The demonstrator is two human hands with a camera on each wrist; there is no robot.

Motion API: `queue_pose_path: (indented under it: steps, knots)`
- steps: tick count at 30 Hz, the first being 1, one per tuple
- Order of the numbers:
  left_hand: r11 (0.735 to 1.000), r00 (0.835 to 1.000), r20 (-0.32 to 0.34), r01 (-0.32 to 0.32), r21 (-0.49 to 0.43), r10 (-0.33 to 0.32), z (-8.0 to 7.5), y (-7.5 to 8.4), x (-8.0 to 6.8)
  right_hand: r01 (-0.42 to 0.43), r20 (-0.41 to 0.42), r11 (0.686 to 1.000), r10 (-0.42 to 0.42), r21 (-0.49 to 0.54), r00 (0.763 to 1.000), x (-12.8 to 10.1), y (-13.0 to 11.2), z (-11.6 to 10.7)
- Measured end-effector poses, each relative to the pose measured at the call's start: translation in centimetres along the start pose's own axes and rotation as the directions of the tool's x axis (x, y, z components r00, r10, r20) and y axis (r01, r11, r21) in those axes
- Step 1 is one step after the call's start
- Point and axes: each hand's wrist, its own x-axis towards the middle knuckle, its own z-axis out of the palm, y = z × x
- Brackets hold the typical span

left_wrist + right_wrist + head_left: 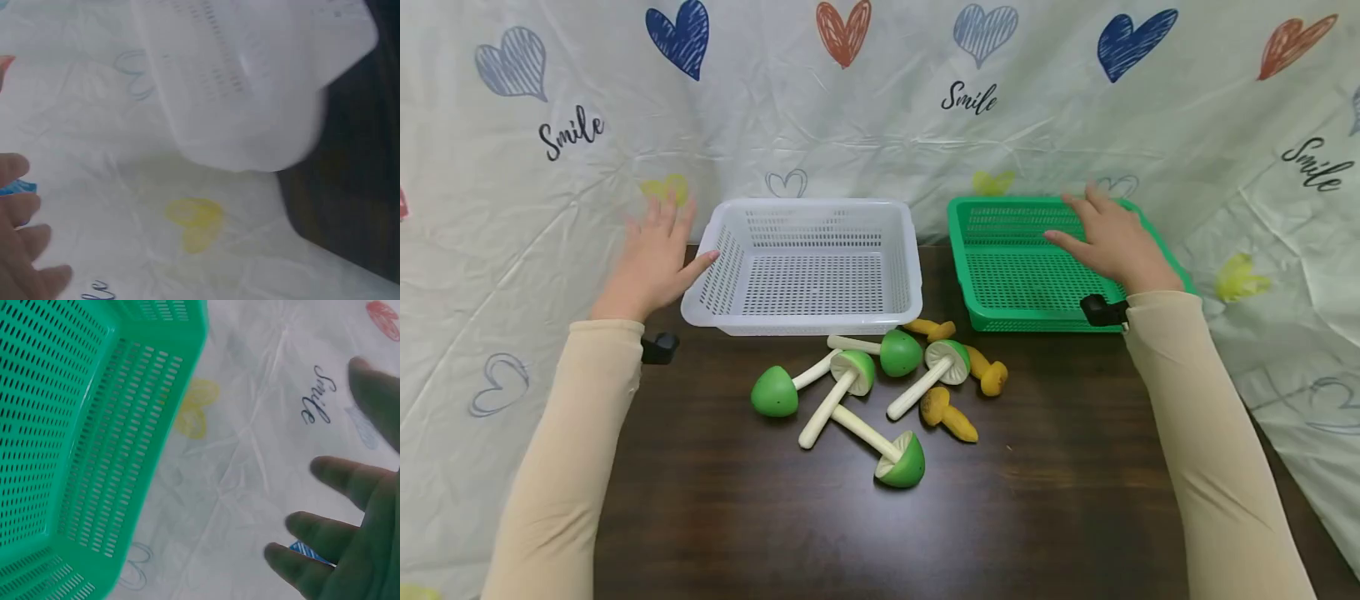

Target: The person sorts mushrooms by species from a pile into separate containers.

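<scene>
The left hand was up by the bench's far left corner, fingers pretty much straight and fanned apart, thumb out toward the white basket. From the head view that thumb overlapped the basket's rim, but the left wrist view had a clear gap between them. Right hand was the same deal: fingers spread wide apart, in front of the right side of the green basket, with a gap showing in the right wrist view too.

Both arms had beige sleeves and a small black device at each wrist.

Both baskets sat along the far edge of the dark wooden bench, white one left of center, green one toward the far right corner, a little space between them.

In front of those, around the bench's middle, was a loose pile: five green-capped mushrooms with pale stems, some overlapping, plus three yellow-brown mushrooms on the right side, one right by the white basket's near right corner.

Past the far edge hung a white cloth with hearts and "Smile" on it.
</scene>
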Motion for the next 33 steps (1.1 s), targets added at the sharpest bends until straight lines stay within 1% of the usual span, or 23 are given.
queue_pose_path:
  steps: [3, 5, 7, 12, 14, 17, 22, 28, 33]
  knots:
    - [0.999, 0.997, -0.07, -0.043, -0.004, 0.043, 1.6, -0.1, -1.2, -0.011, -0.001, 1.0, 0.011, 0.007, 1.0, -0.3, -0.3, 0.3]
    - [0.998, 0.993, -0.097, -0.064, -0.013, 0.063, 3.0, -0.2, -1.9, -0.015, -0.01, 1.0, 0.015, 0.014, 1.0, -0.6, -0.4, 0.6]
    - [0.997, 0.991, -0.113, -0.08, -0.016, 0.078, 4.4, -0.3, -2.5, -0.013, -0.036, 1.0, 0.013, 0.018, 0.999, -0.8, -0.6, 1.0]
    - [0.996, 0.991, -0.097, -0.091, -0.01, 0.09, 7.6, -0.1, -3.7, 0.012, -0.155, 1.0, -0.009, 0.017, 0.988, -1.6, -1.1, 2.0]
    - [0.996, 0.993, -0.083, -0.091, -0.015, 0.089, 8.6, 0.1, -4.1, 0.025, -0.202, 0.999, -0.021, 0.02, 0.979, -2.0, -1.3, 2.5]
    - [0.996, 0.992, -0.088, -0.089, -0.031, 0.086, 9.9, 0.4, -4.5, 0.043, -0.257, 0.999, -0.034, 0.029, 0.966, -2.7, -1.7, 3.1]
    - [0.995, 0.988, -0.121, -0.096, -0.037, 0.091, 10.8, 0.8, -4.7, 0.088, -0.331, 0.995, -0.067, 0.049, 0.941, -4.1, -2.9, 4.2]
    - [0.995, 0.987, -0.131, -0.097, -0.015, 0.094, 11.0, 1.1, -4.9, 0.165, -0.395, 0.984, -0.124, 0.072, 0.91, -5.1, -4.5, 5.7]
    - [0.995, 0.984, -0.151, -0.098, -0.022, 0.094, 11.2, 1.1, -5.1, 0.234, -0.438, 0.968, -0.173, 0.091, 0.882, -5.6, -5.5, 7.3]
